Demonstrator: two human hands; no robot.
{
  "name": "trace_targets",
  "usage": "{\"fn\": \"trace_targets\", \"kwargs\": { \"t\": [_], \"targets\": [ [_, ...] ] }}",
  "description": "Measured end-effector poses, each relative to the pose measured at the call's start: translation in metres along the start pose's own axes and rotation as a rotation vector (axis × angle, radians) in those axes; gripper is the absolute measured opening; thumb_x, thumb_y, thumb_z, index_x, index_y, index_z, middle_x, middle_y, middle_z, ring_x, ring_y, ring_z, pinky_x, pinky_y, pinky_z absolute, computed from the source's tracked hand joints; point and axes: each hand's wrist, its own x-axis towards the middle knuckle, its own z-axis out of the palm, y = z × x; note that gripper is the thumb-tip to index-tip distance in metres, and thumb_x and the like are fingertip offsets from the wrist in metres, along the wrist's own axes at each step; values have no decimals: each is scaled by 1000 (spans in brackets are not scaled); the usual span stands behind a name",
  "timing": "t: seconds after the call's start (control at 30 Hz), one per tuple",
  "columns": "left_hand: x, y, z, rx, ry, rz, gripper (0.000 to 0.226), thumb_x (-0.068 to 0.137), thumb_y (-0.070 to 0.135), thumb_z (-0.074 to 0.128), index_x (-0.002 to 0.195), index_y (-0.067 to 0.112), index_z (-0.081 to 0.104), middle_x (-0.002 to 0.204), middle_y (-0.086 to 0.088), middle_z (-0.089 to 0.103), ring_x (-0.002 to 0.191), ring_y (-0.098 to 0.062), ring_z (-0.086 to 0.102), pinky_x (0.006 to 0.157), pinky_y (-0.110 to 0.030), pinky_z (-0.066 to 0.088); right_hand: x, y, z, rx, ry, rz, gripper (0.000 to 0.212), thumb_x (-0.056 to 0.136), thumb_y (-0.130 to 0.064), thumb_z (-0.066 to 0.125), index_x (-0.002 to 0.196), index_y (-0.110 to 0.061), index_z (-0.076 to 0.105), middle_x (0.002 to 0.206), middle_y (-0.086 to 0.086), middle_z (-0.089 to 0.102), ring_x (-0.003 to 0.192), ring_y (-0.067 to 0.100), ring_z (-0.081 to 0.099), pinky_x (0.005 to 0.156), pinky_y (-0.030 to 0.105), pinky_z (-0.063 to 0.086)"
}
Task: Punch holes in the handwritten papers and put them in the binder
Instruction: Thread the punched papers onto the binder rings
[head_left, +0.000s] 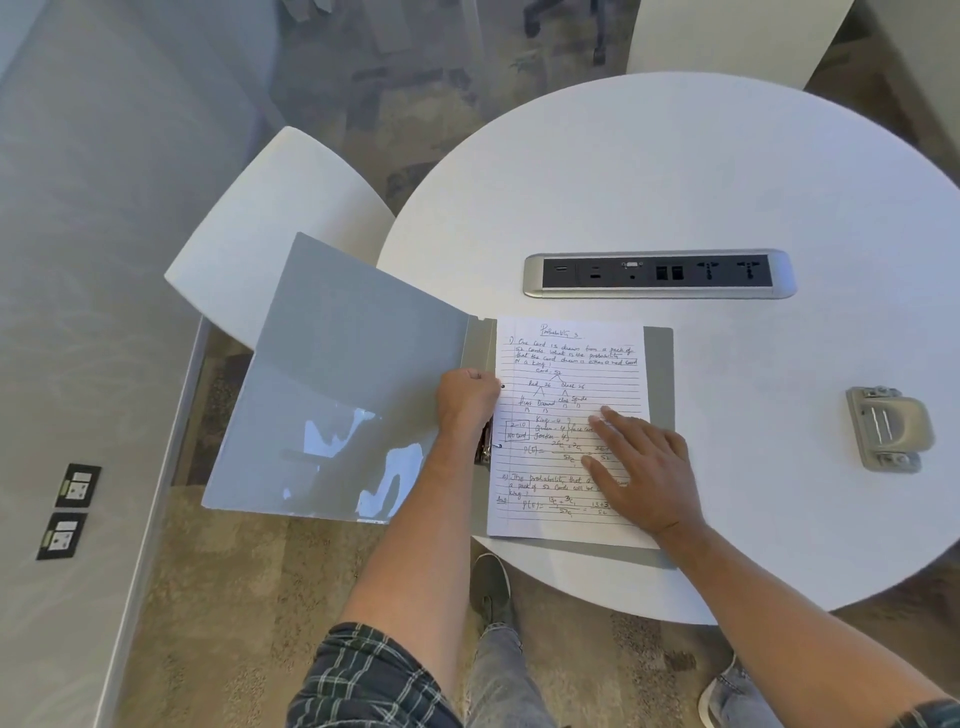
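Note:
A grey ring binder (343, 374) lies open at the near left edge of the round white table (727, 171), its front cover hanging out past the rim. A lined handwritten paper (566, 364) lies on the binder's right half, its left edge at the rings. My left hand (466, 400) is closed over the ring mechanism (485, 449) at the spine, hiding its upper part. My right hand (644, 470) rests flat on the lower right of the paper, fingers spread. A grey hole punch (888, 428) sits on the table far to the right.
A silver power and socket strip (660, 274) is set into the table behind the binder. A white chair seat (270, 228) stands to the left under the open cover. Floor sockets (78, 486) lie at the far left. My legs and shoes are below the table edge.

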Motion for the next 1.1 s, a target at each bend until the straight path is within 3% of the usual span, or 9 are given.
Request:
{"fn": "trace_targets", "kwargs": {
  "t": [0.1, 0.2, 0.3, 0.5, 0.63, 0.73, 0.87, 0.97, 1.1],
  "targets": [
    [2, 2, -2, 45, -28, 18, 12, 79, 9, 66, 73, 19, 65, 70, -5, 58, 63, -20, 48, 60, -32, 42, 7, -10, -1, -31, 10, 81, 46, 94, -46, 56, 131, -20, 67, 134, 0, 65, 115, 27, 63, 96, 43, 42],
    [6, 3, -4, 59, -50, -8, 10, 76, 9, 66, 73, 18, 65, 70, -5, 60, 64, -19, 51, 61, -31, 40, 23, -22, -5, -15, -28, 350, 58, 93, -47, 63, 142, -17, 54, 144, 4, 55, 129, 29, 50, 104, 44, 38],
    [5, 4, -7, 19, -103, -12, 13, 82, 7, 68, 72, 15, 67, 75, -6, 66, 66, -21, 56, 60, -27, 42, 40, -30, -12, 80, -26, 584, 66, 92, -45, 65, 145, -10, 48, 144, 10, 52, 129, 32, 47, 105, 45, 38],
    [6, 3, -7, -81, -143, -62, 8, 83, 3, 67, 77, 8, 70, 80, -13, 75, 65, -24, 64, 64, -34, 54, 52, -32, -18, 38, -66, 607, 69, 90, -45, 65, 146, -9, 46, 136, 13, 54, 123, 34, 51, 101, 45, 43],
    [7, 4, -7, -115, -137, -91, 8, 82, 1, 64, 84, 6, 71, 80, -12, 77, 61, -22, 67, 59, -31, 51, 52, -34, -21, 14, -70, 607, 67, 89, -46, 65, 143, -12, 48, 132, 11, 56, 122, 33, 51, 100, 45, 42],
    [7, 0, -5, -147, -131, -80, 9, 80, 0, 65, 82, 6, 72, 75, -10, 76, 62, -25, 67, 64, -36, 58, 65, -47, -24, 119, -18, 457, 57, 92, -39, 66, 143, -18, 51, 133, 6, 60, 126, 28, 50, 108, 43, 40],
    [5, -5, -4, -226, -142, -44, 12, 88, 0, 69, 82, 9, 72, 70, -7, 73, 56, -17, 66, 55, -26, 59, 109, -76, -21, 259, -109, 94, 38, 98, -24, 63, 136, -26, 64, 136, 1, 62, 126, 25, 54, 107, 44, 43],
    [5, -8, -4, -243, -150, -5, 19, 89, -3, 68, 78, 13, 71, 61, -1, 69, 49, -12, 61, 45, -19, 48, 138, -92, -18, 110, -284, -55, 44, 97, -16, 59, 135, -34, 65, 147, -3, 54, 131, 24, 50, 106, 42, 41],
    [3, -10, -3, -229, -136, 25, 24, 88, 0, 70, 70, 16, 70, 55, 4, 67, 48, -11, 60, 51, -21, 49, 157, -96, -19, -136, -433, -212, 52, 91, -14, 59, 136, -40, 62, 151, 0, 45, 133, 25, 43, 108, 41, 38]
  ]
}}
